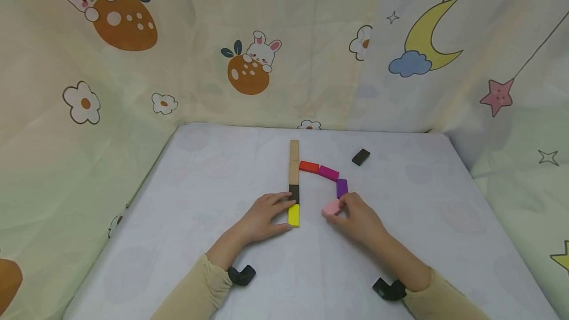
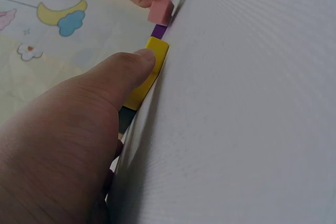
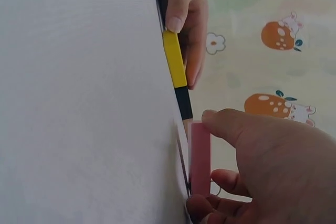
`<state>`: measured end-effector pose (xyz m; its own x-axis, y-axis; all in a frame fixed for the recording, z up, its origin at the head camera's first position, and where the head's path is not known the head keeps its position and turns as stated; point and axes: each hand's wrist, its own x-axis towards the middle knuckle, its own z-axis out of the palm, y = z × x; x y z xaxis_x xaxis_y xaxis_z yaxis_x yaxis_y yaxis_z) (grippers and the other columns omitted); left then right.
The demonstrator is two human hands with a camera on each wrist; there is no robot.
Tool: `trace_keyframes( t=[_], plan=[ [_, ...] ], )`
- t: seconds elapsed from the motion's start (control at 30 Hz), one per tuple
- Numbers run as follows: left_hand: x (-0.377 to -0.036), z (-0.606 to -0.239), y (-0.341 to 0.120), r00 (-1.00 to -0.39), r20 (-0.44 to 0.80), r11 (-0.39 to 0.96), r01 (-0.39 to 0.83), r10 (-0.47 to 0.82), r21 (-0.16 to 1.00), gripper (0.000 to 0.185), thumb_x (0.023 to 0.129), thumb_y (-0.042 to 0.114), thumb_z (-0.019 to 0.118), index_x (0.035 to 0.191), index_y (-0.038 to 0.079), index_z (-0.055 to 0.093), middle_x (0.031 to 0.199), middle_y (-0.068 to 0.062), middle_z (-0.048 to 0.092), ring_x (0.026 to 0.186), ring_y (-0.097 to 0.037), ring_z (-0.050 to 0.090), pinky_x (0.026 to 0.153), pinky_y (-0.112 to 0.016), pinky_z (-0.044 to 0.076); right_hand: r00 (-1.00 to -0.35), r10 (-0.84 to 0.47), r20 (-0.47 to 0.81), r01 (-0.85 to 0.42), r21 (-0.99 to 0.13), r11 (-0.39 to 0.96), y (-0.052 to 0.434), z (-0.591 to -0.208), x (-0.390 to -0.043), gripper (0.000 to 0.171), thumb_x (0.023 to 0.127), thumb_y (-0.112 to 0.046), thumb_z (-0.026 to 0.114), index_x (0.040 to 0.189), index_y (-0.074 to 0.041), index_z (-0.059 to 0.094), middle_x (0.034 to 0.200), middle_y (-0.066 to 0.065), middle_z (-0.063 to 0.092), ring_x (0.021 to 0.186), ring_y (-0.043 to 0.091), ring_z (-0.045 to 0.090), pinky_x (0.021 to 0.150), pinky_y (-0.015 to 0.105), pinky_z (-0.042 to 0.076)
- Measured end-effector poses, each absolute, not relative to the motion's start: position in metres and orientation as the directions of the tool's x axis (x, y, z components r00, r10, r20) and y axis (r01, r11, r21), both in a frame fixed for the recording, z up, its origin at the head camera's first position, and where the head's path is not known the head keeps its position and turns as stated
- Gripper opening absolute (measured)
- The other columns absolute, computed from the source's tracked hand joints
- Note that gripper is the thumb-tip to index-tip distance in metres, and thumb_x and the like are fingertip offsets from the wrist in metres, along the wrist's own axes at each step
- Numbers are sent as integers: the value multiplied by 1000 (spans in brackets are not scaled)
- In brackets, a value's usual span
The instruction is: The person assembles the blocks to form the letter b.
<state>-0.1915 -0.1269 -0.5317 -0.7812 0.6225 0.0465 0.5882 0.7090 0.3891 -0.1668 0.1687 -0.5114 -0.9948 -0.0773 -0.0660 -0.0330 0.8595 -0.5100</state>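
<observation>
A straight row of blocks lies on the white table: two wooden blocks, a black block and a yellow block. My left hand rests against the yellow and black blocks from the left, its thumb pressed on the yellow block. A red block, a magenta block and a purple block curve off to the right. My right hand pinches a pink block just below the purple one.
A loose black block lies at the back right of the table. Patterned cloth walls close in the back and both sides. Bare tabletop stretches left and right of the blocks.
</observation>
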Motion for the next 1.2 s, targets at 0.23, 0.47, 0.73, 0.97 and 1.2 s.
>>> trace_keyframes(
  t=[0.23,0.47,0.73,0.97,1.2],
  plan=[
    [-193,-534,-128,-781,39,711,587,624,387,64,93,57,58,151,37,39,161,11,30,145,-21,32,121,-46,27,-995,-72,-65,-32,-484,874,167,-514,-167,50,77,-52,79,102,-15,57,101,3,55,84,17,52,67,25,50],
    [-193,-535,-127,-778,43,710,593,627,381,64,93,58,57,151,37,39,161,11,29,146,-21,32,121,-46,27,-996,-81,-30,-59,-459,886,168,-515,-167,48,78,-48,80,101,-14,56,107,6,51,80,17,51,61,23,46],
    [-193,-534,-128,-782,38,712,586,622,387,64,93,58,58,151,38,39,161,11,29,145,-21,33,120,-46,27,-997,-79,-27,-58,-460,886,168,-514,-166,48,78,-47,81,103,-14,56,109,7,51,82,18,51,63,23,47],
    [-194,-533,-128,-781,36,712,585,623,389,64,93,57,59,151,37,40,161,10,29,145,-22,33,121,-46,26,-997,-80,-8,-68,-456,888,168,-514,-167,49,78,-48,80,105,-14,57,111,7,52,86,18,52,69,27,54],
    [-194,-534,-128,-780,38,711,589,625,384,64,93,57,59,151,37,39,161,11,29,145,-22,33,120,-46,27,-997,-80,-4,-68,-477,876,172,-513,-168,51,79,-47,80,108,-13,57,117,9,52,93,21,54,79,35,58]
  ],
)
